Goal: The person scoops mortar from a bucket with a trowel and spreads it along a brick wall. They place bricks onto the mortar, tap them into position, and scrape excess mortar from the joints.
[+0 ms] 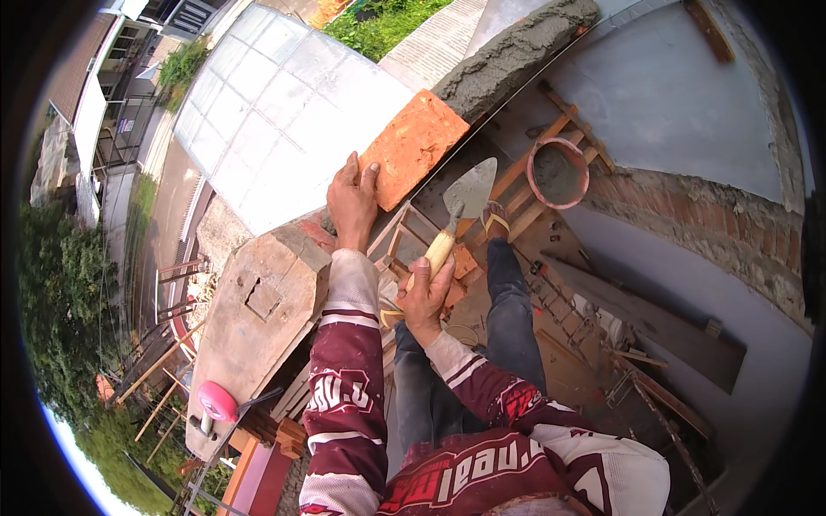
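Note:
My left hand (351,199) grips the near left end of an orange-red brick (417,148), with the thumb on its face and the fingers at its edge. The brick lies on top of the wall, against the end of a strip of rough wet mortar (516,58). In my right hand (425,297) is a trowel (471,191), held by its light wooden handle. Its grey, mortar-smeared blade points up and away, to the right of the brick and apart from it.
A round bucket of grey mortar (557,172) stands on wooden framing at the right. Below my arms are my legs, with a sandalled foot on timber and a drop beneath. A wide board (249,297) at left bears a pink round object (217,401). Pale roof panels (275,112) lie beyond the wall.

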Tool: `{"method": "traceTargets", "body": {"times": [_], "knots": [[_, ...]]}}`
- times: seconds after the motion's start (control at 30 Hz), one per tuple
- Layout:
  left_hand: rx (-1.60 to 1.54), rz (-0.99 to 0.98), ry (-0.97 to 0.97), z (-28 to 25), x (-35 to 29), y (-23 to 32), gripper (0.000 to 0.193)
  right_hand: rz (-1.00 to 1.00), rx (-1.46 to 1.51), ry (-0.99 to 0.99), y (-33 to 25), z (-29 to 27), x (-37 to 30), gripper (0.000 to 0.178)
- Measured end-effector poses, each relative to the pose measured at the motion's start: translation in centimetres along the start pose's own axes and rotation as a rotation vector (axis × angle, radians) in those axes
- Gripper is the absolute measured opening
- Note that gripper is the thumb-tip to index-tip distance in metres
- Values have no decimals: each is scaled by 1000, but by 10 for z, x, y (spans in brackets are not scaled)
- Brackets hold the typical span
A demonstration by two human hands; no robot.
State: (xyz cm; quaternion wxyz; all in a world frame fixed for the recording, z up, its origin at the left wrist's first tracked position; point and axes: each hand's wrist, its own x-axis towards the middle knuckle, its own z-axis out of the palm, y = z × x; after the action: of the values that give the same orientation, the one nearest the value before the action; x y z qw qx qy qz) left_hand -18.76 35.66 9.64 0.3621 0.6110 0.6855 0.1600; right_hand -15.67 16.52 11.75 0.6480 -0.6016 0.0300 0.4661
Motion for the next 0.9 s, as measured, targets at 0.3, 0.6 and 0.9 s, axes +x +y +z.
{"method": "traceTargets", "body": {"times": [0.3, 0.6, 0.9], "knots": [[-87, 31, 63, 4, -1, -1, 50, 22, -111, -106, -12, -2, 8, 42], [-148, 84, 99, 11, 2, -10, 48, -222, -269, -37, -72, -49, 13, 60], [-134, 24, 28, 7, 7, -9, 44, -75, -289, -130, 24, 23, -30, 55]]}}
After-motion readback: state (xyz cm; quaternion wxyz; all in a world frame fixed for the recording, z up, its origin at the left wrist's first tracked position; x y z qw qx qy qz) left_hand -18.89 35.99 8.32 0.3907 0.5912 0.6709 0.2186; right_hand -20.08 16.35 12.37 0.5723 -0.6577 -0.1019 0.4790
